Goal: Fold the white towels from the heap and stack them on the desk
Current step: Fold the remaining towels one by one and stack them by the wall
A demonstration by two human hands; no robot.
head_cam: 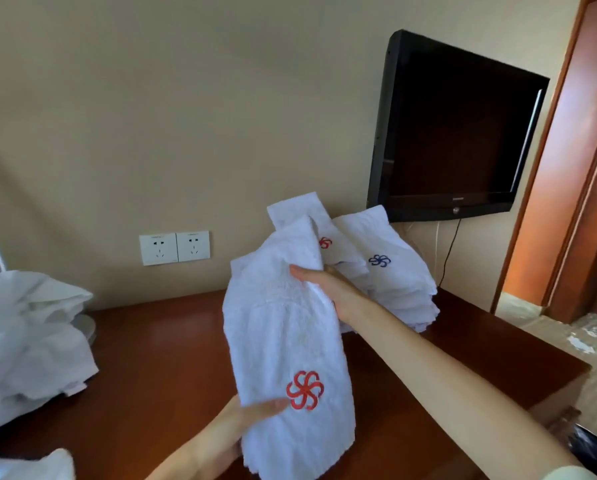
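Between heap (30,341) and stack (399,282), towel (283,341)

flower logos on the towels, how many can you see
3. One red logo low on the held towel, near the left hand; a second red logo behind that towel's top; one blue logo on the folded stack. Folds may hide more.

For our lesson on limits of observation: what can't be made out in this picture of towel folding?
- Head view: fingers of the right hand and left hand, behind the held towel.
- Head view: count of the folded stack, partly covered by that towel.
- Head view: extent of the heap, cut off by the left edge.
- Head view: TV label, too small.
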